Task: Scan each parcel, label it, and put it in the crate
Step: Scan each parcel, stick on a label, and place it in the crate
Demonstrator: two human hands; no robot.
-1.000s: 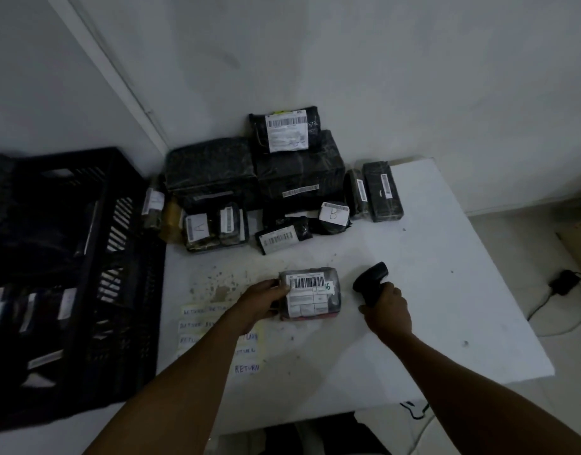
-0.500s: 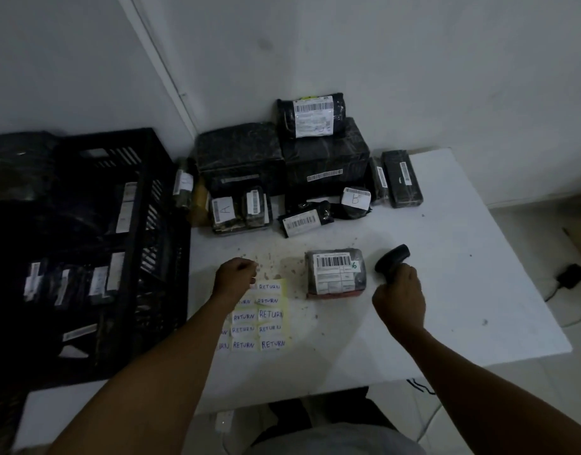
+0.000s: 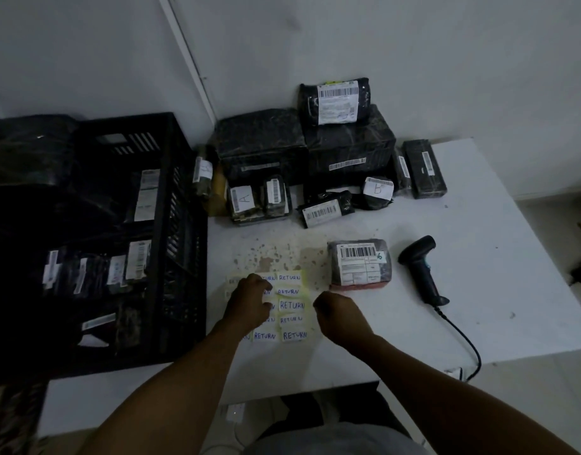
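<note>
- Head view, centre of the frame: a small parcel (image 3: pixel 359 264) is lying flat on the white table (image 3: pixel 479 290), barcode label facing up; a pink edge is showing along its lower side; no hand is touching it.
- Head view, right of centre: a black scanner (image 3: pixel 420 269) is lying on the table just beside the parcel, apart from both hands; its cable is trailing towards the lower right.
- Head view, lower centre: a sheet of RETURN labels (image 3: pixel 290 305) is being worked at by both hands; the left hand (image 3: pixel 249 305) is being rested on the sheet with fingers curled under, and whether a label is being pinched cannot be told; the right hand (image 3: pixel 340 315) is being held at the sheet's right edge with fingers curled, and no held object is being shown.
- Head view, left of the frame: a black crate (image 3: pixel 171 224) is standing beside the table, several labelled parcels already lying inside it.
- Head view, upper centre: a pile of unprocessed parcels (image 3: pixel 315 165) is being kept against the wall.
- Handling, as a judgement: the parcel is being taken as light and slightly yielding under slick film wrap; it is probably best gripped across its short sides, fingers kept off the barcode; the labels are thin and apt to curl, so a corner is best peeled.
</note>
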